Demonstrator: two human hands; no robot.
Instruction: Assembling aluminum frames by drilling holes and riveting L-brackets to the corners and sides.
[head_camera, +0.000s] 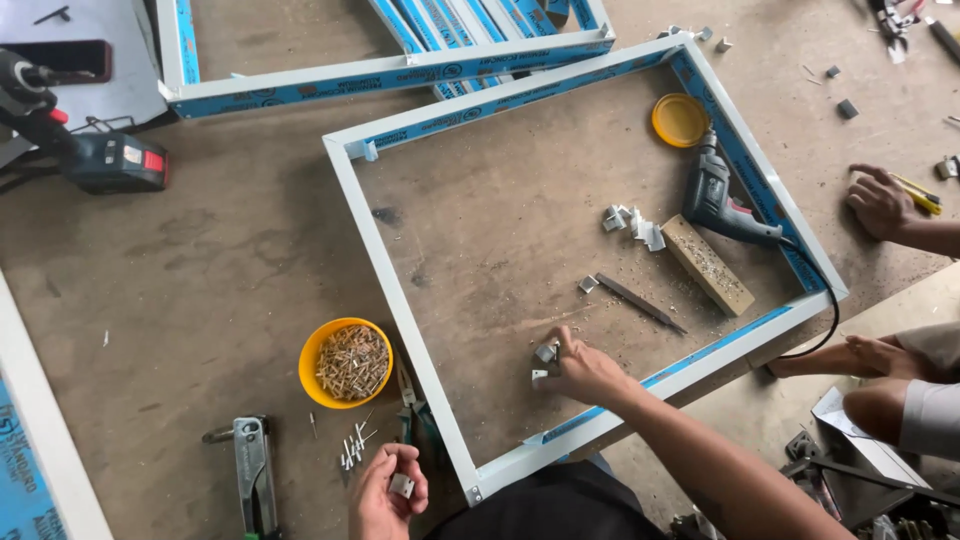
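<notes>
Small metal corner brackets (546, 352) lie inside the white aluminium frame (400, 290), near its lower rail; orientation too small to tell. Right hand (585, 372) pinches one. Left hand (385, 490) is closed on another bracket (402, 486), beside the yellow bowl of rivets (346, 362). Risk: a pinched bracket slipping into the swarf.

Two small silvery metal brackets (546, 352) lie inside the white frame (420, 330), near its bottom rail, one just above the other. Another small pale bracket (402, 486) sits outside that frame, below its lower left corner.
</notes>
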